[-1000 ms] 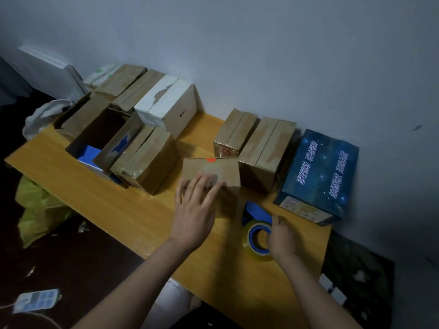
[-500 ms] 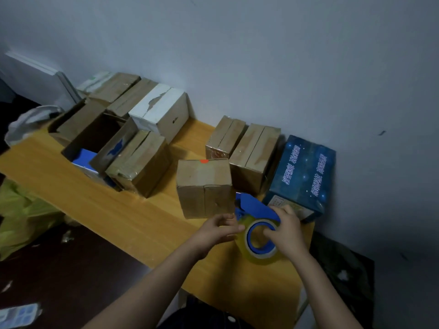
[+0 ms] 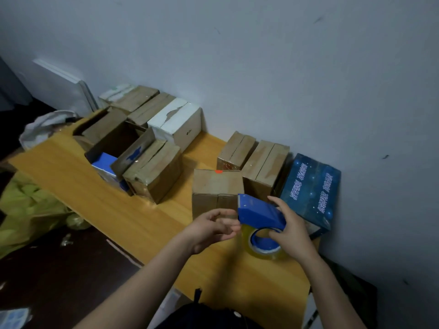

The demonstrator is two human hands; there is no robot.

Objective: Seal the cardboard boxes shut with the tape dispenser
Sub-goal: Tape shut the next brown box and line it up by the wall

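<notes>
Raised higher since a moment ago, the tape dispenser (image 3: 260, 213) is held above the table (image 3: 95, 205), just before the small cardboard box (image 3: 217, 188), and is gripped by the right hand (image 3: 292, 230) at the roll's core. The left hand (image 3: 211, 227) is curled at the roll's edge; whether tape is pinched cannot be told.

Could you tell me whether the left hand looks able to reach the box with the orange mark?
Probably yes: the left hand is just before the box with nothing between, though its fingers seem busy at the tape dispenser.
</notes>
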